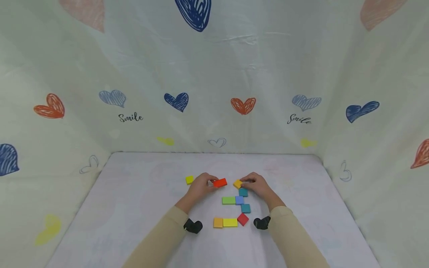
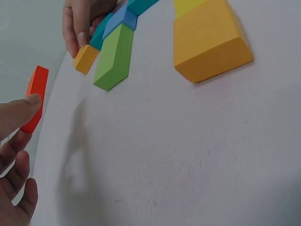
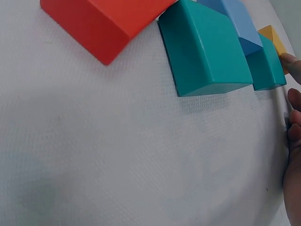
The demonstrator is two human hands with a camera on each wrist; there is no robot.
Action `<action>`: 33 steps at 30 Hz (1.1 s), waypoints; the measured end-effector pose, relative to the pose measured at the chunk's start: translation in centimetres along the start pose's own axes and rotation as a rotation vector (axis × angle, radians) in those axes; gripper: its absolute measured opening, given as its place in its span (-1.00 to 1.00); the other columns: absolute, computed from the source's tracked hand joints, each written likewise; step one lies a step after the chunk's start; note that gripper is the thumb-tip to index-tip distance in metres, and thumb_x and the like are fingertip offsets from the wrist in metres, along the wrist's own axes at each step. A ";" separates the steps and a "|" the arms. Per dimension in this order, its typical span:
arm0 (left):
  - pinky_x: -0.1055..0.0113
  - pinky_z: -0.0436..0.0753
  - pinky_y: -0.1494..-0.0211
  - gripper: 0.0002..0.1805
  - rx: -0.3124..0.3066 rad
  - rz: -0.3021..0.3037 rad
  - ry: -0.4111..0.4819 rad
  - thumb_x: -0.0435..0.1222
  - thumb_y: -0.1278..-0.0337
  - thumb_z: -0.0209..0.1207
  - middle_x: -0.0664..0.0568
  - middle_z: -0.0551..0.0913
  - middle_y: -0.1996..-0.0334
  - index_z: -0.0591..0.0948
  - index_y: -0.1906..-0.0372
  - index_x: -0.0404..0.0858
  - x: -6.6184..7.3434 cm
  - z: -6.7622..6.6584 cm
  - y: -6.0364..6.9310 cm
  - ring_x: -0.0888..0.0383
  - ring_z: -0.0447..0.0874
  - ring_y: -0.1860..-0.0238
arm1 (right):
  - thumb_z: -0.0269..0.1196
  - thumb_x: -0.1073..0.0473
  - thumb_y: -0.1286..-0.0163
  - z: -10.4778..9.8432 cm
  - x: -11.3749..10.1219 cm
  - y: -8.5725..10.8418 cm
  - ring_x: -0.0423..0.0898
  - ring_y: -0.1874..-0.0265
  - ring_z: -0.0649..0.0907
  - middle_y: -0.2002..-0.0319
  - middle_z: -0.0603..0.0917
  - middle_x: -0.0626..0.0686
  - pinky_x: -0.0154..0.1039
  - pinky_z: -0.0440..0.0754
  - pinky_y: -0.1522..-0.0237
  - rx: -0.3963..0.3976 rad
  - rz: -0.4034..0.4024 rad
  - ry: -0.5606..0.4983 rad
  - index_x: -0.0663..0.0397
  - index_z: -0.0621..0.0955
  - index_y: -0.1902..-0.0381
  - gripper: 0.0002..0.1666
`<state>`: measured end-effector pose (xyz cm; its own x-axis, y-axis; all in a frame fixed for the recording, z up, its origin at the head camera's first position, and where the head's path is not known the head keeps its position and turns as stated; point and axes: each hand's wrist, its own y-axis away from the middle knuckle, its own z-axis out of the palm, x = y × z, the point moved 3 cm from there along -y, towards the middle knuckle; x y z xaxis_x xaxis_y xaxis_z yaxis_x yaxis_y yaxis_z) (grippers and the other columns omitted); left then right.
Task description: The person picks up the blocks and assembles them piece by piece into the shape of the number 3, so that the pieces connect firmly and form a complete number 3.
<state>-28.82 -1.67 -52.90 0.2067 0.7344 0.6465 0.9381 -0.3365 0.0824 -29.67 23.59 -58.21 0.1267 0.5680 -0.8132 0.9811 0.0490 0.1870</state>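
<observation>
Between thumb and fingers my left hand pinches a red rectangular block; the left wrist view shows this red block raised off the table. My right hand pinches an orange block at the far end of a row of blocks, its corner by a teal block. Below that teal one come a blue block with a green block at its left, a second teal block, and a red square block turned on its corner.
Left of the red square lie a yellow rectangular block and an orange block, end to end. A small yellow block sits beyond my left hand. The white table meets a heart-printed curtain on its far side.
</observation>
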 end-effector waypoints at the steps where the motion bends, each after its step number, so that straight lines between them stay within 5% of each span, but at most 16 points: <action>1: 0.31 0.54 0.17 -0.67 -0.004 0.001 0.002 -0.34 -0.06 0.39 0.08 0.58 0.21 0.71 0.01 -0.17 0.2 0.1 -0.2 0.12 0.45 0.26 | 0.38 0.13 -0.27 0.0 0.1 -0.1 -0.04 0.16 0.48 0.18 0.57 -0.06 -0.17 0.48 0.14 -0.001 -0.001 0.002 -0.13 0.76 0.14 -0.81; 15: 0.20 0.55 0.01 -0.70 0.003 -0.016 0.023 -0.30 -0.12 0.36 0.08 0.58 0.16 0.71 0.00 -0.13 0.1 2.8 -2.5 0.12 0.49 0.16 | 0.37 0.16 -0.28 -0.5 0.2 0.4 -0.05 0.17 0.48 0.19 0.57 -0.06 -0.16 0.48 0.12 -0.007 0.010 0.001 -0.13 0.76 0.15 -0.82; 22: 0.01 0.45 -0.04 -0.69 0.009 -0.033 -0.040 -0.28 -0.11 0.37 0.06 0.61 0.15 0.71 0.00 -0.13 0.3 3.2 -2.7 0.06 0.52 0.08 | 0.38 0.17 -0.27 -0.2 -0.2 0.5 -0.05 0.17 0.49 0.20 0.57 -0.06 -0.17 0.48 0.12 -0.008 0.002 -0.006 -0.12 0.76 0.16 -0.82; 33: 0.03 0.37 -0.03 -0.66 -0.003 -0.037 -0.058 -0.25 -0.09 0.39 0.07 0.64 0.10 0.71 -0.02 -0.07 -0.2 3.5 -3.2 0.06 0.52 0.04 | 0.38 0.15 -0.27 -0.3 -0.7 0.4 -0.05 0.20 0.47 0.22 0.57 -0.07 -0.19 0.45 0.15 -0.004 0.010 -0.006 -0.14 0.76 0.16 -0.82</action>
<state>-30.87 1.39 -55.96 0.1876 0.7791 0.5982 0.9447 -0.3099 0.1074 -29.41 23.45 -57.43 0.1371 0.5639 -0.8144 0.9793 0.0464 0.1970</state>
